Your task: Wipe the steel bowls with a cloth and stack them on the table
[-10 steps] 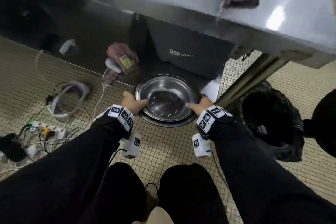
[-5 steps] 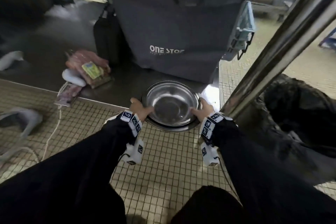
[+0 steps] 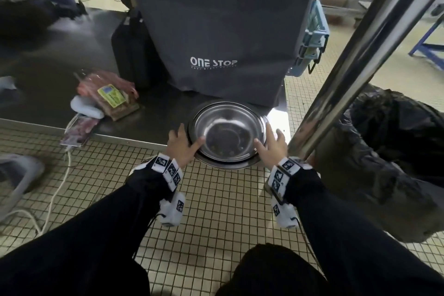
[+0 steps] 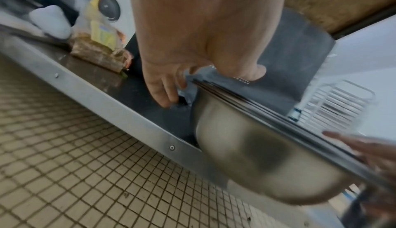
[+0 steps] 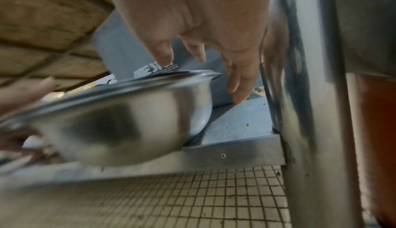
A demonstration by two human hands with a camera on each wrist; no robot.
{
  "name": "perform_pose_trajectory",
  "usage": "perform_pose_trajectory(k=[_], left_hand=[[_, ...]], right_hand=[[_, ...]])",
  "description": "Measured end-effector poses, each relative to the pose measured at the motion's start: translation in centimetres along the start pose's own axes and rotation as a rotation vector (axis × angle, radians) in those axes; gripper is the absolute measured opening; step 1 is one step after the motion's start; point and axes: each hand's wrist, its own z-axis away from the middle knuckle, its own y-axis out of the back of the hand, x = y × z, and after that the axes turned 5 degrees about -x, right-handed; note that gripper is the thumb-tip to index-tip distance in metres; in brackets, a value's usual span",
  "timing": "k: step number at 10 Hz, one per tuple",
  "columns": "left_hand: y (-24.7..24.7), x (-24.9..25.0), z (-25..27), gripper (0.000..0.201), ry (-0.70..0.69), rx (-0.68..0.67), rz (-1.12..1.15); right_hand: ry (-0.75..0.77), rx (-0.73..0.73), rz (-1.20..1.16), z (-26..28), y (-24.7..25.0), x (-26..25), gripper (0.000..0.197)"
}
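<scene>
Steel bowls [image 3: 228, 134] — mouth upward, tilted

Black long sleeves [image 3: 96, 235] on both arms. White wristbands [image 3: 168, 170] w/ black square markers; white cam pods [image 3: 173, 209] underneath, at 6 o'clock.
</scene>
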Motion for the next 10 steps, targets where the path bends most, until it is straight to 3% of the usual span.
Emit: perform_pose_trajectory(k=[1,2,3,4,5,7,9,10], left_hand=[[-0.4,-0.6,1.3,0.094,-0.155,-0.022,-0.15],[-0.8,-1.3,2.3,0.1,-0.226,-0.125,-0.28],[-0.7,-1.5,2.0,0.11,-0.228,-0.17,-0.29],[-0.4,-1.4,1.1,0.126,-0.254,-0.203,-0.326],[-0.1,-1.1,0.0,0.124,-0.252,-0.213,-0.365],[0.4,0.3,-2.4,0.112,-0.228,-0.235,-0.435],[0.8,2.1,-4.9,0.094,-0.192,-0.236,-0.448],[1.3,2.0,-4.8,0.088,-0.175,-0.152,-0.371]], right_hand=[[0.145,0.031,0.197,1.5,-1.3,1.0,0.068],[0.319,-0.024,0.405,2.8,-2.9,2.6,0.078],[0.334,0.013,0.392,2.4,-3.5,3.2,0.084],[0.316,0.003,0.405,1.0,-3.5,3.3,0.087],[0.307,-0.012,0.408,0.2,-3.0,3.1,0.086],[0.228,-0.055,0.447,-1.7,-1.6,2.1,0.089],[0.046,-0.112,0.385,-4.2,-0.6,0.4,0.075],[0.028,-0.044,0.302,-4.1,-0.7,-0.1,0.06]])
